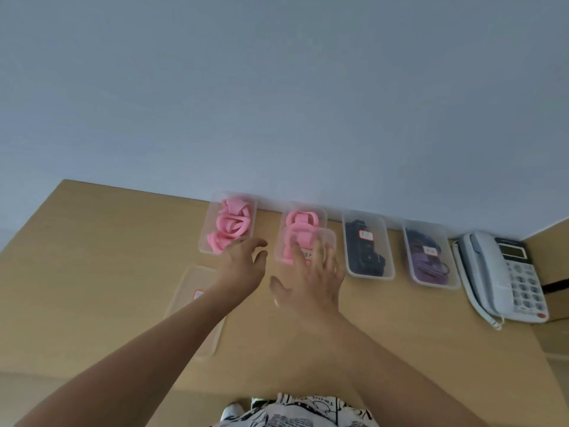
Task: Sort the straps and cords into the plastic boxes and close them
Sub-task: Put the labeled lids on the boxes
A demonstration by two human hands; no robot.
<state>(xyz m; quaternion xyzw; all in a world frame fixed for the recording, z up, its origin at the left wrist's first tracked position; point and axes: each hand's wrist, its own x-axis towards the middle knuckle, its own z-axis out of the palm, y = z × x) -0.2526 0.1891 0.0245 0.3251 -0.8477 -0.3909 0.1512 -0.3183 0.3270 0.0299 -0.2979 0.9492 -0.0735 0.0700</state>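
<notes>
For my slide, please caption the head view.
Right hand setting a lid on the second pink-strap box.

You face a plain pale blue-grey wall [277, 87] that fills the upper half of the view, evenly lit, no shadows of note. Below it runs a light wood-grain surface [92, 257], its far edge against the wall beyond your fingers. Well to the right of your fingers a white corded telephone [505, 275] sits by a wooden side panel [551, 241]. At the bottom edge, a strip of floor; detail unclear.
</notes>
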